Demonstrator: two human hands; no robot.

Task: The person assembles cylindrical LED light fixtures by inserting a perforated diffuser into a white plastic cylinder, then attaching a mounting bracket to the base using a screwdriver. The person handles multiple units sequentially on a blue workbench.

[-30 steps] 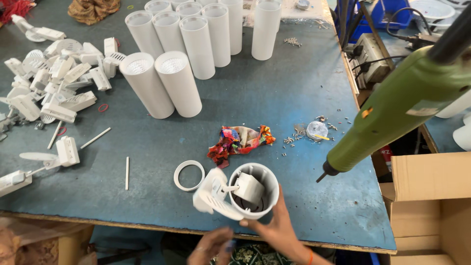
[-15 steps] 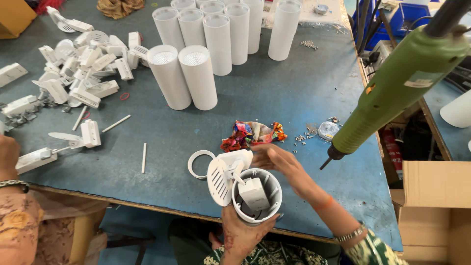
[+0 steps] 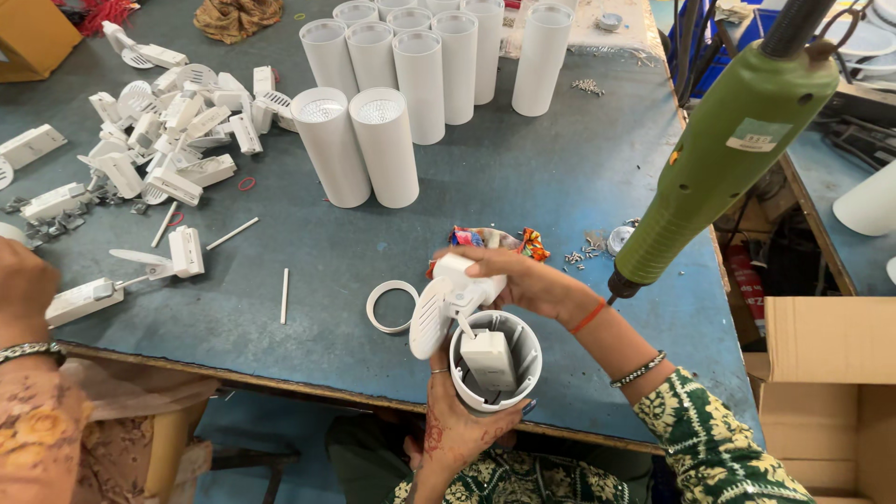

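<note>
Hanging beside both hands, a green screwdriver (image 3: 719,159) crowds the white cylinder (image 3: 496,362).

Left hand (image 3: 459,425): comes up from the bottom edge of the view, palm turned up and toward the camera, fingers curled into a cupping grip; dark patterned markings show on the palm and wrist, and a thin ring sits on one finger.
Right hand (image 3: 518,280): reaches in from the lower right, back of the hand up, fingers bent and closed in a grasp, thumb tucked under.
Right wrist: bent slightly, with an orange thread band and, further up the forearm, a beaded bracelet.
Right forearm: slants down to the lower right into a green patterned sleeve.
Relation: right hand sits just above the left, near but apart.
</note>
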